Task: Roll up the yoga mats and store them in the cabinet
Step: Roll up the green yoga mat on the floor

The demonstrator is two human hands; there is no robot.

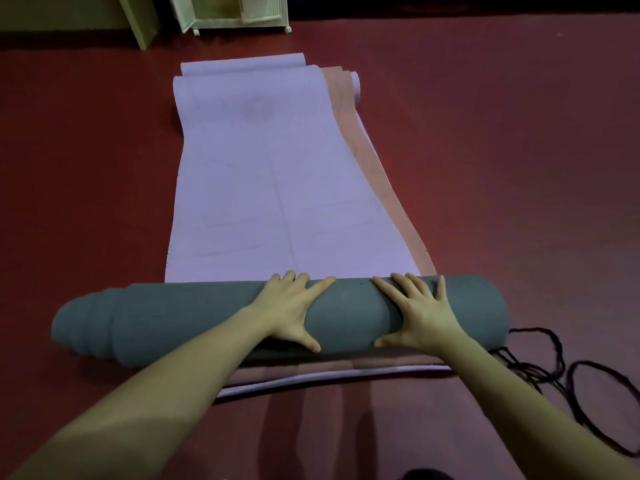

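Note:
A grey-green rolled mat lies crosswise on the near end of a lilac yoga mat, its left end telescoped out in steps. My left hand and my right hand press flat on top of the roll, fingers spread, thumbs toward me. The lilac mat stretches away with its far end curled. A pink mat shows beneath it along the right edge and under the roll near me. The white cabinet stands at the far top with a door open.
The floor is dark red all around. Black cords loop on the floor at the right, close to the roll's right end. A pale panel leans left of the cabinet.

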